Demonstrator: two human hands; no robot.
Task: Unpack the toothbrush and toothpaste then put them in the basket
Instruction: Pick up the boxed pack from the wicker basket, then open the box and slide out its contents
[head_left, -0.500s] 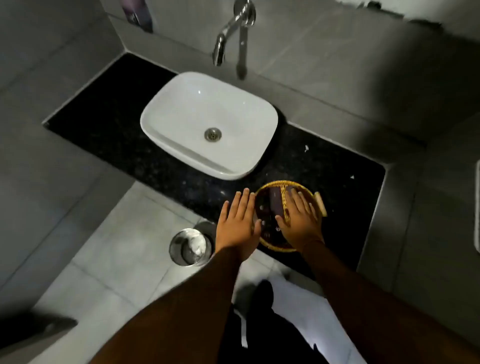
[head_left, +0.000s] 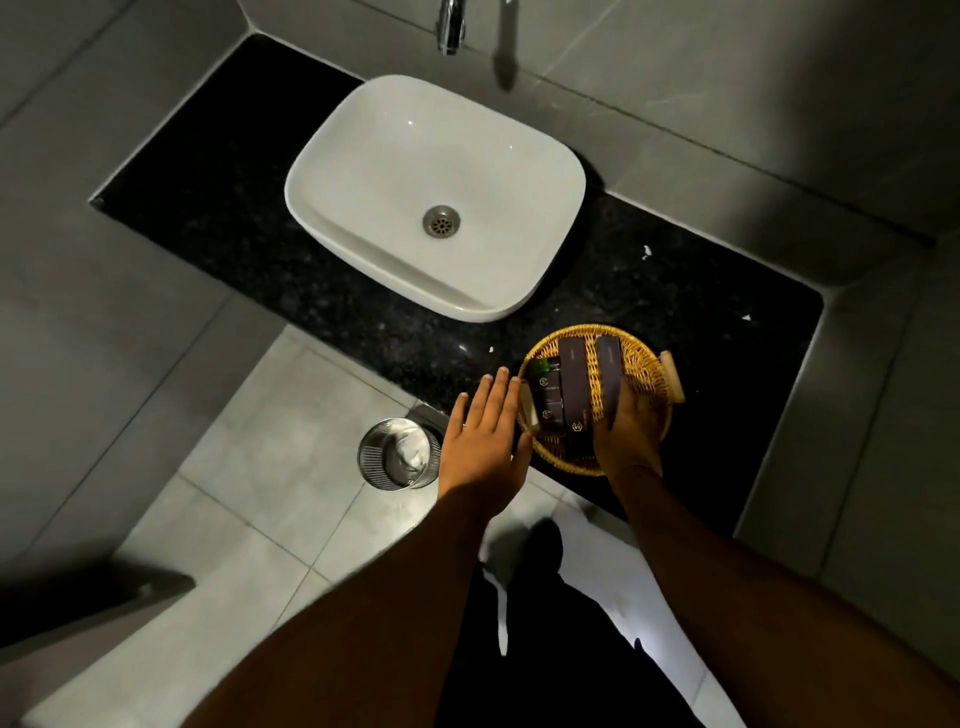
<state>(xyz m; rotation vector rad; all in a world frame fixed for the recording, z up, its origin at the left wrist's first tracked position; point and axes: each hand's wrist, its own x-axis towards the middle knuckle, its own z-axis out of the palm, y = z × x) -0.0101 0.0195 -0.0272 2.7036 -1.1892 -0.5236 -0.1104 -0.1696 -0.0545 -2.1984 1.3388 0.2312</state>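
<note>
A round wicker basket sits on the black counter, right of the basin. Inside lie two long dark boxes, one in the middle and one to its right. Smaller dark boxes and a green item lie at the left side. My right hand is inside the basket's near part, fingers closed round the lower end of the right-hand long box. Flat and holding nothing, my left hand hovers against the basket's left rim. Whatever the boxes contain is hidden.
A white basin with a metal drain stands at the counter's middle, under a tap. A pale wooden piece rests on the basket's right rim. On the tiled floor below the counter edge stands a steel bin.
My right hand lay flat over the basket; now it has drawn back toward me and closed on the right-hand long box, uncovering the boxes. My left hand stays open beside the rim.
</note>
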